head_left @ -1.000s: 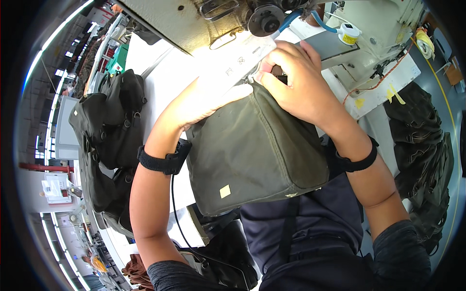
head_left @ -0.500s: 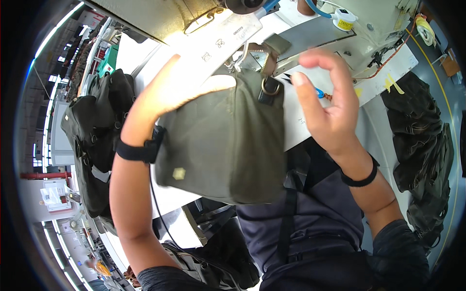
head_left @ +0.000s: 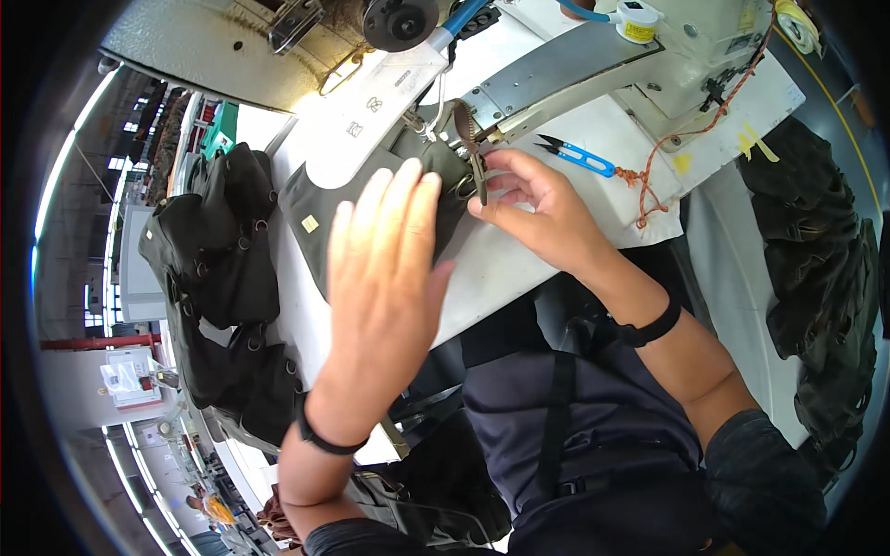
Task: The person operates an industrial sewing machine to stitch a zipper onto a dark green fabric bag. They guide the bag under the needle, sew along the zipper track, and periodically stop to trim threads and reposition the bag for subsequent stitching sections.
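A dark olive fabric bag (head_left: 449,215) lies on the white table beside the sewing machine's needle area, a small pale tag (head_left: 309,223) on its left part. Over its middle my left hand (head_left: 385,250) is spread flat with fingers stretched; whether the palm presses on the cloth I cannot tell. My right hand (head_left: 540,206) pinches the bag's right edge between thumb and fingers, next to a metal D-ring (head_left: 466,188). From that edge a brown zipper (head_left: 464,122) curves up near the presser foot (head_left: 428,130).
Blue thread snips (head_left: 579,157) on an orange cord lie right of my right hand. The sewing machine (head_left: 213,65) spans the top. Dark bags are piled at the left (head_left: 218,250), and more dark pieces hang at the right (head_left: 816,269).
The bag has turned and moved away from me, down onto the table by the needle. My left hand came over its top; my right hand went from spread to pinching the edge.
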Demonstrator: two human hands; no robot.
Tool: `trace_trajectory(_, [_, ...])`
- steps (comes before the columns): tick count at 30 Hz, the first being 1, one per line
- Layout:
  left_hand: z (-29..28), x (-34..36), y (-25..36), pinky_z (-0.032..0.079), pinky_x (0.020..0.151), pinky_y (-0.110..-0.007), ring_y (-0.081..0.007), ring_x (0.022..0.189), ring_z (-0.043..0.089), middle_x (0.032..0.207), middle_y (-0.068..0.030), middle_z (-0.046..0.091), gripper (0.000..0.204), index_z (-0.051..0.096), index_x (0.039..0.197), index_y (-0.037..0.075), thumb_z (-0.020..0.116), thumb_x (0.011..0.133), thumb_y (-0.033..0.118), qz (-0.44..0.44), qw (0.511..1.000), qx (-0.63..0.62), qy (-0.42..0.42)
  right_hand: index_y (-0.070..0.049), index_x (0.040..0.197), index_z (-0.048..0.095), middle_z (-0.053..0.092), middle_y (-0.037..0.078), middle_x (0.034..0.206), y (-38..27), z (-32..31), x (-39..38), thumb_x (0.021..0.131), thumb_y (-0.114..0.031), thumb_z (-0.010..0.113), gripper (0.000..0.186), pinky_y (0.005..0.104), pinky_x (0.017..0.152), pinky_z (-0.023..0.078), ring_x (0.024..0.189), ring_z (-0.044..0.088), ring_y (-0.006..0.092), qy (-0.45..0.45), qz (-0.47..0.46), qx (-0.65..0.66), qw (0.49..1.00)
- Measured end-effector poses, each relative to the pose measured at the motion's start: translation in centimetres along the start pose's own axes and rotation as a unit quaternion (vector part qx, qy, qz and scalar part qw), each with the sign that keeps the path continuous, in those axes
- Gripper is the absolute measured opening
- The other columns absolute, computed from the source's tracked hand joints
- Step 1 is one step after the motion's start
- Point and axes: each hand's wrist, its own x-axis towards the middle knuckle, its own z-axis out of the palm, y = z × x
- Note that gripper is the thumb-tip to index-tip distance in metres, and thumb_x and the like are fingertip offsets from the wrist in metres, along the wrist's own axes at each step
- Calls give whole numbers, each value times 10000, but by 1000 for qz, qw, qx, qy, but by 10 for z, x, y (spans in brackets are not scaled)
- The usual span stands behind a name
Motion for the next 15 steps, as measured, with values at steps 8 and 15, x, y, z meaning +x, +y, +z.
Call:
trace_trajectory(8, [43, 0, -54, 422, 1170, -486, -297, 1321, 614, 1447, -83, 658, 552, 675, 1395, 91, 775, 854, 47, 50, 981, 2, 190, 14, 1348, 653, 715, 22, 1133, -8, 7, -5, 989, -185, 788, 433, 278, 885, 536, 945, 616, 76, 3, 15, -61, 998])
trace_trajectory(15, [88, 14, -33, 341, 1220, -479, -312, 1403, 552, 1513, -112, 596, 802, 569, 1520, 110, 909, 796, 177, 27, 968, -32, 249, 21, 1298, 687, 749, 83, 1214, -29, -48, -25, 1002, -218, 744, 385, 292, 916, 573, 985, 700, 95, -65, 15, -136, 988])
